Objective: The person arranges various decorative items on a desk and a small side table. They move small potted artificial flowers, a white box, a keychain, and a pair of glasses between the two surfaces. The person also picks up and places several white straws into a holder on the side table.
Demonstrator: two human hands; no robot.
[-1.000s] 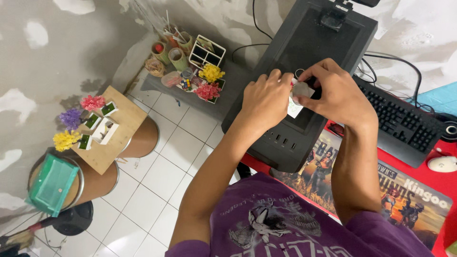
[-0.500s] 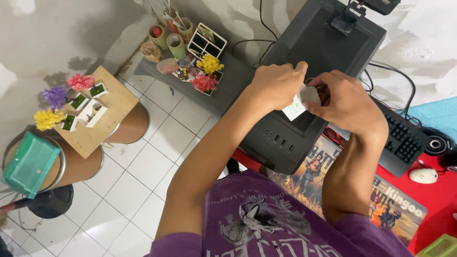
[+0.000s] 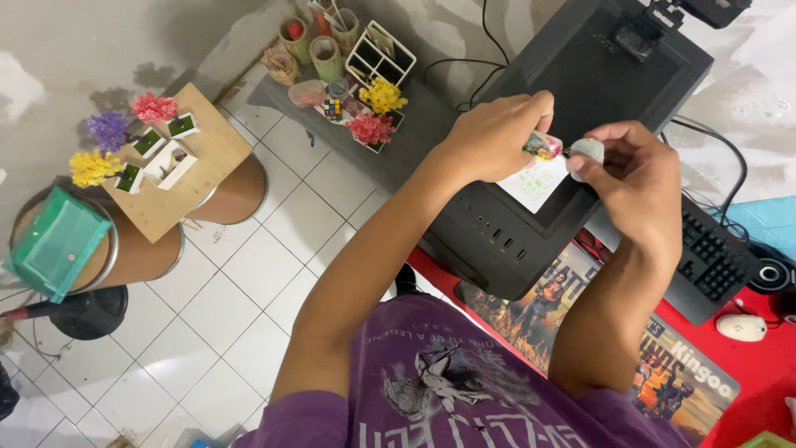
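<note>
A: Head view, the only one. Hands count: two, both the person's own. Left hand [image 3: 489, 137] is closing its fingers around one small tube-shaped item with a colourful wrap [image 3: 543, 146]; only the tip is sticking out past the thumb. Right hand [image 3: 634, 174] is pinching one small pale grey cap [image 3: 587, 150] between thumb and fingertips.

B: Are tube and cap touching?

A: Cannot tell; they are sitting just beside each other, tip facing cap. Both are hovering above the black computer case [image 3: 572, 91], right over one white paper note with green marks [image 3: 537, 180] lying on its dark side panel.

B: Logging the surroundings. Counts?

A: One black keyboard [image 3: 713, 265] is lying right of the case on the red desk [image 3: 767, 365]; one white mouse [image 3: 740, 327] is sitting beyond it; one printed desk mat [image 3: 672, 377] is lying under the case edge. One round speaker [image 3: 767, 272] is showing at the far right.

B: And to the left?

A: Low grey shelf [image 3: 419, 124] is carrying one white wire organiser [image 3: 381, 54], one puzzle cube [image 3: 332, 107] and two flower pots, yellow [image 3: 383, 94] and red [image 3: 370, 128]. Cups behind: at least three, exact count unclear. One wooden board [image 3: 195, 178] is resting on a round stool, carrying three flower pots: pink [image 3: 154, 107], purple [image 3: 108, 129], yellow [image 3: 91, 168]. One green plastic box [image 3: 54, 243] is sitting on a second stool.
</note>
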